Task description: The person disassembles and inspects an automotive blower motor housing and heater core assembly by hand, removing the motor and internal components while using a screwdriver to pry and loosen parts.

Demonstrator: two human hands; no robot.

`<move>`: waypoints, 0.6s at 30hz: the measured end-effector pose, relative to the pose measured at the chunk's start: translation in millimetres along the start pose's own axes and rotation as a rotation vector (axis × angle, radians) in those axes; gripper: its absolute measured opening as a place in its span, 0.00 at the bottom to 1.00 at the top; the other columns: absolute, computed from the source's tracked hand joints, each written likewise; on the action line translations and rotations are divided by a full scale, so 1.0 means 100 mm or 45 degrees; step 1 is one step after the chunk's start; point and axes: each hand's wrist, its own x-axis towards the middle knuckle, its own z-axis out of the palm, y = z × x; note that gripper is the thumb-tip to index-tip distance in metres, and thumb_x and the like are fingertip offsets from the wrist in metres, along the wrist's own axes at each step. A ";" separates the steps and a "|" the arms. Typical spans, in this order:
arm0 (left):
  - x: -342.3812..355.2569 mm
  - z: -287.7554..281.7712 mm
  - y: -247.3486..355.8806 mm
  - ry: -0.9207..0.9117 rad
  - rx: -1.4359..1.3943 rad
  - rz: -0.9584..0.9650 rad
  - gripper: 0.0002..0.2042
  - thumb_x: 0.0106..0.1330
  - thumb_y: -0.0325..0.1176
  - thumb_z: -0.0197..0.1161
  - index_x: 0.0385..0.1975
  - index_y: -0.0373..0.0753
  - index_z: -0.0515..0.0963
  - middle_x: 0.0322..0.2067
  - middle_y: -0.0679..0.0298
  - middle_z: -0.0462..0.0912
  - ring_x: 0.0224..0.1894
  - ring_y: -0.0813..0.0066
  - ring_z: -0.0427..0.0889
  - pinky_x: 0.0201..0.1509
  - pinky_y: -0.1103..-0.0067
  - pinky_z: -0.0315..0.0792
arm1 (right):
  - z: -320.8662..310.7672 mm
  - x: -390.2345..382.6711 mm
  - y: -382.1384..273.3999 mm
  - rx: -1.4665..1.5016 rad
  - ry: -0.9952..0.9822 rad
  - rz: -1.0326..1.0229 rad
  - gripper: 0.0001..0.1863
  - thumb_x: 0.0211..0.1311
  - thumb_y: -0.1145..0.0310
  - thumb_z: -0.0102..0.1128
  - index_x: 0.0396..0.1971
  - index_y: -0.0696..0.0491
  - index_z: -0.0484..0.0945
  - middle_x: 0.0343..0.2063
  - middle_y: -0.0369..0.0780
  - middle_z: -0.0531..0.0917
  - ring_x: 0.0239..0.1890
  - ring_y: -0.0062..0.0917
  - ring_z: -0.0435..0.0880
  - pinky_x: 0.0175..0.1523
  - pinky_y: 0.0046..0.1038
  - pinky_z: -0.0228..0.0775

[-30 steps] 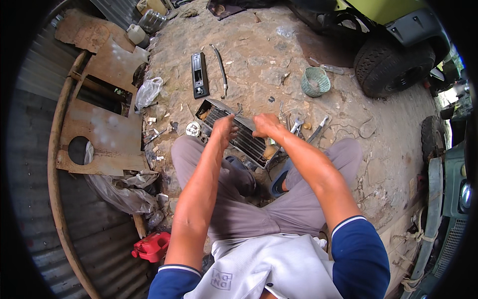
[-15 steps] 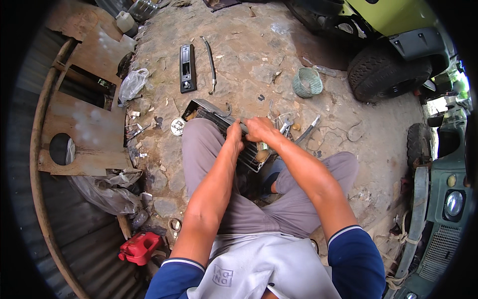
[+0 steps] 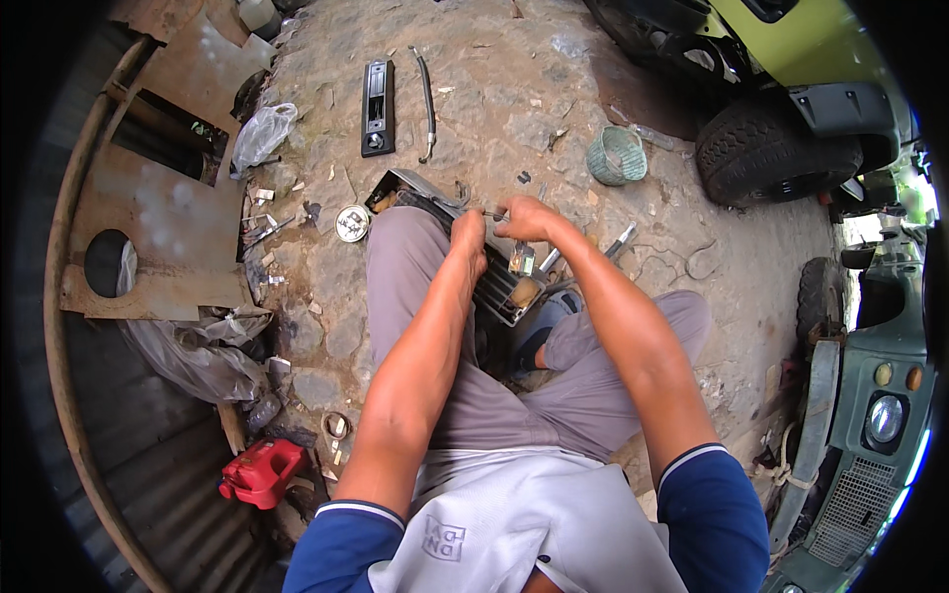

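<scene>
Showing in head view, left hand (image 3: 470,241), fingers curled, right hand (image 3: 526,218), fingers bent, what either pinches too small to tell, both over slatted metal unit (image 3: 497,284), near centre toward twelve o'clock, black panel (image 3: 377,111) at unit's eleven, green basket (image 3: 616,158) at two.

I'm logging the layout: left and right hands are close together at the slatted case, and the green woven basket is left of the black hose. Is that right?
One slip: the green woven basket is right of the black hose, as the head view shows. The left hand and right hand are close together at the slatted case.
</scene>
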 end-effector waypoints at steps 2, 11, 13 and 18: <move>0.17 -0.21 -0.02 0.182 0.106 0.233 0.24 0.71 0.44 0.54 0.60 0.33 0.72 0.53 0.48 0.77 0.54 0.55 0.77 0.55 0.60 0.69 | -0.16 0.05 -0.26 0.354 -0.127 0.147 0.20 0.55 0.57 0.69 0.41 0.57 0.84 0.27 0.43 0.85 0.22 0.29 0.82 0.27 0.35 0.75; -0.40 -0.04 0.08 -0.555 -0.264 0.019 0.18 0.79 0.42 0.46 0.56 0.35 0.72 0.36 0.59 0.83 0.34 0.69 0.84 0.29 0.75 0.80 | -0.27 -0.04 -0.18 1.333 -0.098 0.376 0.19 0.71 0.58 0.54 0.48 0.61 0.79 0.29 0.42 0.82 0.27 0.25 0.80 0.26 0.26 0.75; -0.45 -0.08 0.09 -0.533 -0.175 0.019 0.18 0.80 0.42 0.46 0.55 0.34 0.72 0.37 0.57 0.85 0.31 0.68 0.85 0.29 0.75 0.80 | -0.33 -0.10 -0.17 1.187 0.006 0.342 0.18 0.70 0.60 0.55 0.46 0.61 0.80 0.32 0.44 0.83 0.29 0.28 0.81 0.30 0.29 0.77; -0.41 -0.08 0.13 -0.555 -0.227 -0.036 0.18 0.80 0.43 0.44 0.55 0.35 0.71 0.39 0.51 0.86 0.28 0.66 0.85 0.29 0.74 0.79 | -0.36 -0.43 0.08 0.077 0.874 -0.225 0.15 0.65 0.63 0.59 0.37 0.62 0.81 0.30 0.47 0.83 0.30 0.32 0.82 0.36 0.35 0.76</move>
